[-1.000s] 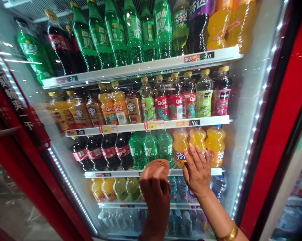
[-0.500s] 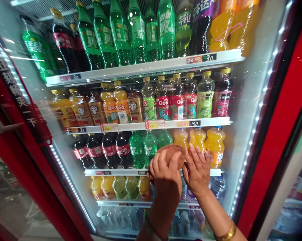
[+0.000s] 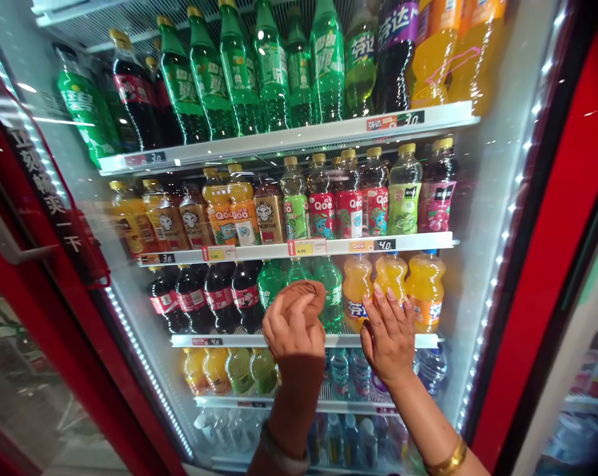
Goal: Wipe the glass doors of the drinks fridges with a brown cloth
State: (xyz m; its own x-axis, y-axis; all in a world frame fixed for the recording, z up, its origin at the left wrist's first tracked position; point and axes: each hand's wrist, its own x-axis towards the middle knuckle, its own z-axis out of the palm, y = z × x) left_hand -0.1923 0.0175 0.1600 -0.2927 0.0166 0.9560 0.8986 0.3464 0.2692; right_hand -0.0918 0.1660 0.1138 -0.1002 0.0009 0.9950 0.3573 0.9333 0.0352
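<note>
In the head view my left hand (image 3: 294, 327) is closed round a folded brown cloth (image 3: 315, 297), pressed toward the glass in front of the green soda bottles (image 3: 327, 281). My right hand (image 3: 391, 337) lies flat with its fingers stretched out, apparently on the glass, before the orange soda bottles (image 3: 425, 281). It holds nothing, and a gold bracelet (image 3: 452, 461) circles its wrist. Part of the cloth is hidden by my left fingers.
Behind the glass, shelves hold rows of drinks, with juice bottles (image 3: 294, 198) above and large green bottles (image 3: 329, 73) on top. A red frame (image 3: 577, 264) stands at right; a door handle (image 3: 18, 241) is at left.
My left hand has moved to the left with the cloth, away from my right hand, uncovering an orange soda bottle. My right hand stays in place.
</note>
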